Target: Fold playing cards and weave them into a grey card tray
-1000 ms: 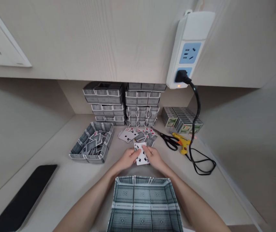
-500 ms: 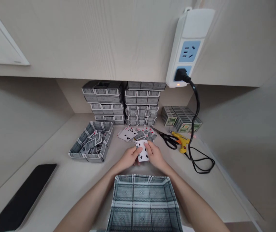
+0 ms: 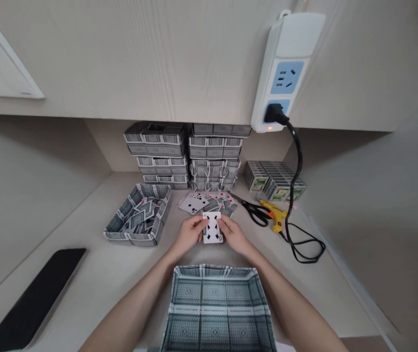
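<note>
A playing card (image 3: 212, 229), a six of spades, faces up between my two hands. My left hand (image 3: 190, 231) pinches its left edge with thumb on top. On the opposite edge, my right hand (image 3: 233, 233) grips it the same way. Whether more cards lie beneath it I cannot tell. Just beyond my fingers, loose playing cards (image 3: 193, 203) lie spread on the desk, some face up and some face down. Close to me, between my forearms, stands a box made of folded cards (image 3: 214, 310), with nothing visible inside.
Left stands a card-built tray (image 3: 135, 239) holding loose cards; nearer lies a black flat object (image 3: 36, 298). Stacked card boxes (image 3: 214, 149) fill the back. Scissors (image 3: 256, 213), a yellow glue gun (image 3: 276, 213) and its black cord lie right, near packed card decks (image 3: 278, 181). A power strip (image 3: 285, 73) hangs above.
The card has straightened and shifted slightly left. My left hand has moved a little left to its edge, and my right thumb has slid from the card's face toward its right edge.
</note>
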